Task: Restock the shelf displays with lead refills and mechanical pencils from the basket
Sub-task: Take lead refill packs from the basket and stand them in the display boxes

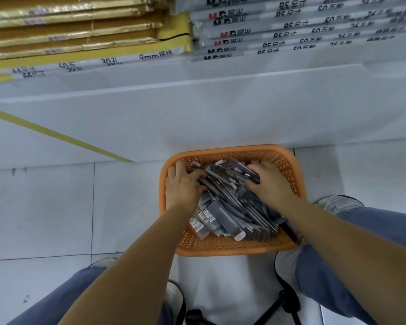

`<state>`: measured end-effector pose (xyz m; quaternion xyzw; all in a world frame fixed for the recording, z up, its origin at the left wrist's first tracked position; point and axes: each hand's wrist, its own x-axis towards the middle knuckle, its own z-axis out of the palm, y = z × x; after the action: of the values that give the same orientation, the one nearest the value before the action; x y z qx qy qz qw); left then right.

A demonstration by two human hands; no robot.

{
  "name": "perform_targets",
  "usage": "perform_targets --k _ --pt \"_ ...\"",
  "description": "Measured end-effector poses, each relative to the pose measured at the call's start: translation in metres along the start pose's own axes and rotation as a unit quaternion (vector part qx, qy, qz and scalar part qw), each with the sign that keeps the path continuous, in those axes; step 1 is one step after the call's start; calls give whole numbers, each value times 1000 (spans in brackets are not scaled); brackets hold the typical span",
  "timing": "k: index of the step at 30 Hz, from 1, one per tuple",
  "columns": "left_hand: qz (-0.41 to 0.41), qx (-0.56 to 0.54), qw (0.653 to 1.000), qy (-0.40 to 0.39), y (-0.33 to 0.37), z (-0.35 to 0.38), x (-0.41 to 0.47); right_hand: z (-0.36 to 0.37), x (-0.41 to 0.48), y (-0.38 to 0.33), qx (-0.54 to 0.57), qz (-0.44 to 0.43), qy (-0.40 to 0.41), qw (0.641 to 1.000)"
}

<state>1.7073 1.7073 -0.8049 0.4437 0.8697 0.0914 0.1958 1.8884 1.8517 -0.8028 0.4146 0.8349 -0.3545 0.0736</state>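
The mechanical pencils lie in a loose, crossed heap in the far half of the orange basket, with flat lead refill packs piled under and in front of them toward you. Judge these as light, stiff and slick: thin plastic barrels that roll and slide past each other, and hard little cases that will not bend but can slip from a loose pinch. Take the pencils as a bundle around mid-barrel, not by the white eraser ends, and take the refill packs by their long flat sides.

Your left hand rests on the left of the heap, fingers curled over several pencils with the thumb tucked beneath. It looks like a gathering hold, though you cannot tell how firmly it closes. Your right hand lies palm down on the right, fingers closed around 1 dark pack or case.

The basket sits on the pale tiled floor between your knees, just before the white shelf base. Above it, stacked paper packs fill the shelf.
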Motion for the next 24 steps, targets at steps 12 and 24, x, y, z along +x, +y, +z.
perform_targets --k 12,24 --pt "-103 -188 975 -56 -7 -35 -36 -25 -11 -9 101 66 -36 992" --pt "-151 -569 807 -45 40 -127 -79 -100 -72 -97 299 -5 -89 950"
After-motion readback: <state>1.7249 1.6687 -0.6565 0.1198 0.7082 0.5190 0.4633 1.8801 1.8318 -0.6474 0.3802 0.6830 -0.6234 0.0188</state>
